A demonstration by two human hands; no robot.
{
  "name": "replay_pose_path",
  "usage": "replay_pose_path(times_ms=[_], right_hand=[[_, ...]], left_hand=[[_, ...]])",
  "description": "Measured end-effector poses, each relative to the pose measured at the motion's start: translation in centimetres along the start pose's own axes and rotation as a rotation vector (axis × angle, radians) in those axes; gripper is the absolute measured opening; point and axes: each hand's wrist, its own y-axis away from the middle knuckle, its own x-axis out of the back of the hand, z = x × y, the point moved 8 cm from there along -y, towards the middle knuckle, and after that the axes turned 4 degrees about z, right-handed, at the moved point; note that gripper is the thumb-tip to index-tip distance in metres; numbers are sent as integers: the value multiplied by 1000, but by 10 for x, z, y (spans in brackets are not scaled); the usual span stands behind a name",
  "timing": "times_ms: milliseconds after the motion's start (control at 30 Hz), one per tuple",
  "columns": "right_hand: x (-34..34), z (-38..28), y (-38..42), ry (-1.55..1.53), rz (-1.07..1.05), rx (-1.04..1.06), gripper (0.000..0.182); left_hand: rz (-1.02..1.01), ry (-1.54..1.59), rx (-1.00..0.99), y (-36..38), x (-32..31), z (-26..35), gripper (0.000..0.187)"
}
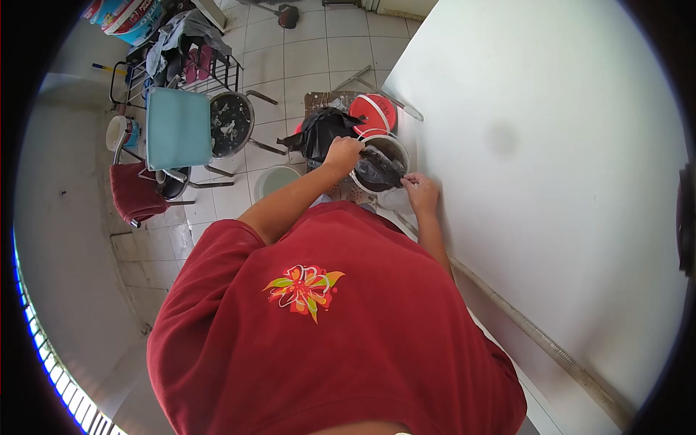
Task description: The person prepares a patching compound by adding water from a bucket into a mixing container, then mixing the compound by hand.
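My left hand (344, 154) grips one edge of a thin dark plastic bag (380, 169), its fingers closed. The bag's other edge is pinched between the fingertips of my right hand (422, 193). Between both hands the bag stretches over a white bucket (407, 151), and part of it sags inside the rim. Much of the bucket's inside is hidden by the bag. Beyond my left hand lies a crumpled black plastic bag (328, 130), beside a red lid (373, 114) with a white strip across it.
A pale bucket (276, 181) stands on the tiled floor left of my forearm. Farther left are a round black stool (232, 123), a light-blue chair (178, 129) and a shoe rack (226, 71). A white wall-like panel (536, 145) rises close to my right arm.
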Motion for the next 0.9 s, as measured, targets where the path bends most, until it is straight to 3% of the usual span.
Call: replay_pose_path(times_ms=[33,100,200,333,400,633,700,900], right_hand=[[3,-11,2,-3,-3,-3,20],[31,-32,8,-1,316,0,16],[19,-24,7,-114,248,-73,14],[19,-31,8,-20,226,-38,13],[33,-43,11,-15,398,71,11],[33,-49,14,36,351,38,9],[41,-54,18,76,480,94,8],[25,-31,19,163,352,-68,7]], left_hand=[[32,-12,-16,0,8,4,11],[59,-23,-28,-1,17,8,9],[168,-76,-77,-4,27,12,6],[98,-126,-55,-7,29,11,9],[178,-48,-26,-9,35,10,8],[228,-61,-59,-10,49,15,10],[214,-59,-71,-11,52,17,9],[242,-46,-108,-9,51,26,9]])
